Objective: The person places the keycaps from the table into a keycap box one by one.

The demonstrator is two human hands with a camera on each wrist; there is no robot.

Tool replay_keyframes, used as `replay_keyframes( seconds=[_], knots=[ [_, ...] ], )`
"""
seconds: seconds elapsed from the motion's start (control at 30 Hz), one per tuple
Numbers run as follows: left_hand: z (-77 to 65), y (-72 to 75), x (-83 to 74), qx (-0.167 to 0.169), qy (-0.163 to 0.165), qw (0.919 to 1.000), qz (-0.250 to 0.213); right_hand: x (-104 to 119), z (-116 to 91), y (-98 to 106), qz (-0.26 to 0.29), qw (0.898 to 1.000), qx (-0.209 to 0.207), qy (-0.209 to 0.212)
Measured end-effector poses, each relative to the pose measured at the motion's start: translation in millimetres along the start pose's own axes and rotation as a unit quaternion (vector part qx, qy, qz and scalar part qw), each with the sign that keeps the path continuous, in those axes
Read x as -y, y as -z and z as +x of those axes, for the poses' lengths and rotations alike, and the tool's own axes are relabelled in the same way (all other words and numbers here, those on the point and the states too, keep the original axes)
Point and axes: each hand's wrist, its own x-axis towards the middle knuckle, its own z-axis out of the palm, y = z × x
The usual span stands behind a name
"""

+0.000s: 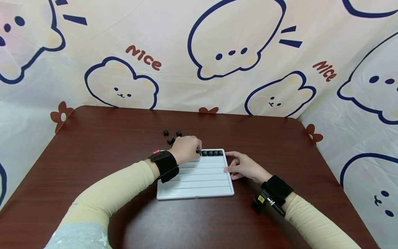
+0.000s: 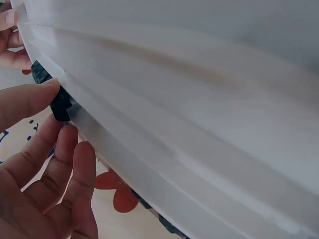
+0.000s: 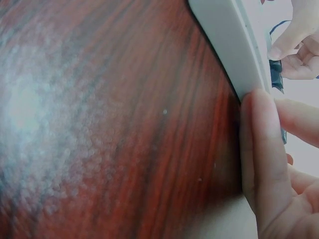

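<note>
A white tray (image 1: 199, 185) with raised ridges across it lies on the table. Several small black blocks (image 1: 212, 153) sit side by side in its far row, at the right end. At that row my left hand (image 1: 186, 148) pinches another black block (image 2: 62, 104) between thumb and fingertips, just left of the others. My right hand (image 1: 245, 168) holds the tray's right edge near the far corner. Its thumb (image 3: 263, 119) lies against the tray's side wall, and its index finger reaches to the corner.
Loose black blocks (image 1: 166, 132) lie on the brown table (image 1: 124, 138) beyond the tray's far left corner, partly behind my left hand. A printed white curtain (image 1: 174, 34) hangs behind the table and at its sides. Both wrists wear black straps (image 1: 276, 189).
</note>
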Motion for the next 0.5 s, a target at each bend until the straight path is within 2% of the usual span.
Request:
replay_keyframes(
  seconds=[0.5],
  knots=[
    [0.0, -3.5, -1.6, -0.005, 0.002, 1.0, 0.007, 0.3, 0.8, -0.8, -0.006, 1.0, 0.003, -0.002]
  ],
)
